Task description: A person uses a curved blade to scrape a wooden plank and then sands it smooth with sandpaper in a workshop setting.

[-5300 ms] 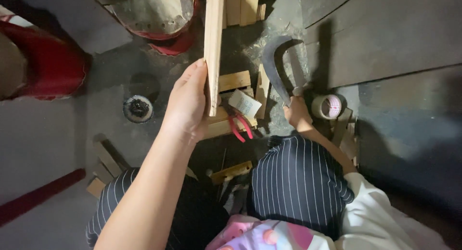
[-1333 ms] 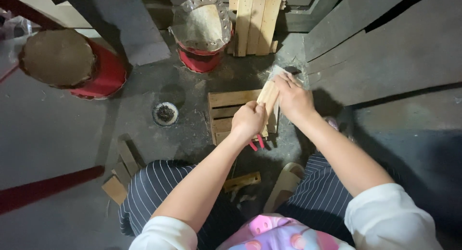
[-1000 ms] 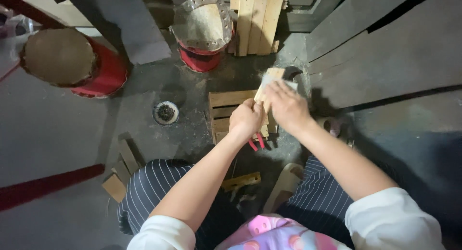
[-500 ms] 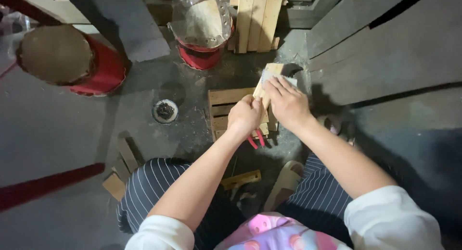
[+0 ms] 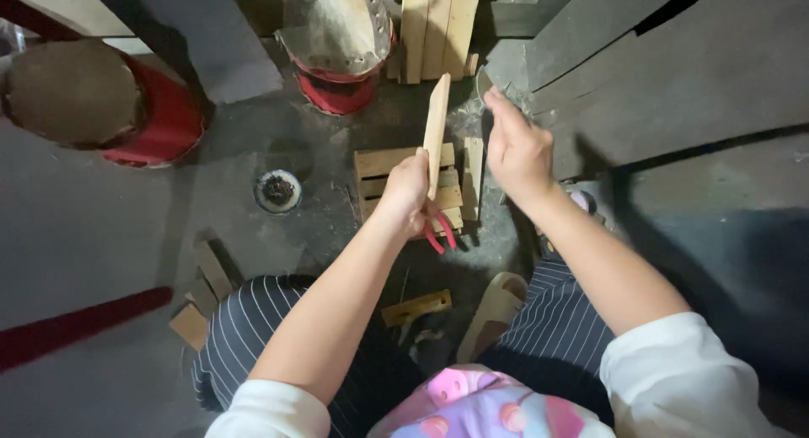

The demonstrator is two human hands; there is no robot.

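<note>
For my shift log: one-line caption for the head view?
Left hand holds a wood strip upright over a slatted block; right hand raised beside it.

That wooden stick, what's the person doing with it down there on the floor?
A person is crouching on a grey floor. The left hand holds a thin wooden slat upright over a small wooden block of planks. The right hand is raised beside it, fingers curled around something I can't make out. Red-handled pliers lie just under the left hand. A red bucket and more planks sit behind.
</note>
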